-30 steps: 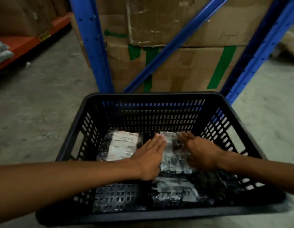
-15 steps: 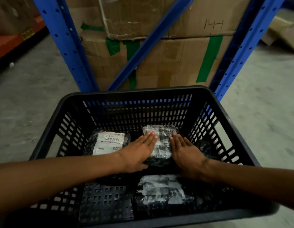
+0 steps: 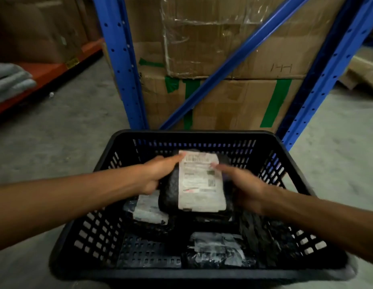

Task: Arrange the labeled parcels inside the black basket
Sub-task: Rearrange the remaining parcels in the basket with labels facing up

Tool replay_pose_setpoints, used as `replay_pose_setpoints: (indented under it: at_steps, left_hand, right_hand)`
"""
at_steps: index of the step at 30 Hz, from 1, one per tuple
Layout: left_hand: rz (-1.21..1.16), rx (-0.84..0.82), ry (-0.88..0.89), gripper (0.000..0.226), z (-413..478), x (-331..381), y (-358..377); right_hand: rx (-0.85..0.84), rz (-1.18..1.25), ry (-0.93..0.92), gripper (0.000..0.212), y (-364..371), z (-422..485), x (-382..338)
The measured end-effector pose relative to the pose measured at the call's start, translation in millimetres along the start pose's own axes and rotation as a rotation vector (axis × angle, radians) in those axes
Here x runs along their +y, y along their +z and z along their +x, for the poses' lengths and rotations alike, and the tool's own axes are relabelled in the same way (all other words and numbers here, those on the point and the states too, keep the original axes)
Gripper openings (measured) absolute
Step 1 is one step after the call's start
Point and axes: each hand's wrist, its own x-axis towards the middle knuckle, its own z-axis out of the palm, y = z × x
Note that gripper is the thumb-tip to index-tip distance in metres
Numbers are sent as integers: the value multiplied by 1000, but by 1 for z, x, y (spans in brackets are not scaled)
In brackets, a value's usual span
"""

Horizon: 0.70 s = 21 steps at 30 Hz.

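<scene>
**Black-wrapped parcel held over the basket by both hands**

Black film wraps the parcel (image 3: 199, 182) that both hands hold above the middle of the black basket (image 3: 289, 149), its white shipping label (image 3: 200, 180) facing up. The left hand (image 3: 158, 174) is curled around the parcel's 9 o'clock edge, fingers lying along the top corner of the label and the thumb side tucked beneath. The right hand (image 3: 241, 182) meets the parcel at its 3 o'clock edge; it is blurred, its fingers reach onto the label's right margin, and how tightly it grips cannot be told. Both forearms come in from the lower corners of the view, bare.

Under the raised parcel, toward 8 o'clock from it, a second parcel (image 3: 149, 209) lies on the basket floor, its pale label partly hidden by the left hand. A third parcel (image 3: 217, 250) lies at 6 o'clock, close to the near wall, its label creased and shiny. At 4 o'clock a dark wrapped bundle (image 3: 256, 232) lies against the right wall; its label, if any, is not visible.

Beyond the basket's far rim, at 12 o'clock, stand stacked cardboard boxes (image 3: 223, 80) with green tape, framed by a blue rack upright (image 3: 118, 59) and a diagonal brace (image 3: 239, 57). At 10 o'clock an orange shelf (image 3: 50, 69) runs over the grey concrete floor (image 3: 56, 126).
</scene>
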Motion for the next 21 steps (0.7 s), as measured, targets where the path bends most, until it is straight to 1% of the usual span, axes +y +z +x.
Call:
replay_pose_setpoints:
  at_steps: [2,5,7,9,11,13,14,15,16,18,19,21]
  left_hand:
    - [46,0,-88,53,-4,-17,-6]
    - [70,34,-123,62,-8,-32,-26]
    - [77,81,-92,62,-5,-33,-45]
    - [52,138,-40,55,2,-30,-62]
    - [66,185,10,55,11,-26,-74]
    - [198,183,50,56,17,-26,-81]
    - [292,160,63,55,19,-28,-81]
    - [399,133,72,56,21,-33,-80]
    - [516,112,81,57,23,-38,-78]
    - [713,124,104,64,28,-46,-72]
    - [773,138,110,69,31,-48,-70]
    - [841,138,98,80,34,-49,-67]
  right_hand:
    - [12,-41,40,34,21,2,18]
    - [-1,-59,41,30,48,11,33]
    - [7,-59,2,26,66,23,35]
    - [25,-52,-67,24,83,37,34]
    - [76,-114,-143,31,98,53,33]
    - [103,-299,-192,47,111,71,37]
    - [84,-395,-188,57,117,77,42]
    - [67,-408,-172,65,123,82,48]
    - [59,-363,-165,70,128,87,55]
    - [103,-271,-193,74,132,93,65]
    - [118,-231,-194,73,132,93,67]
    - [98,-108,-142,66,128,95,69]
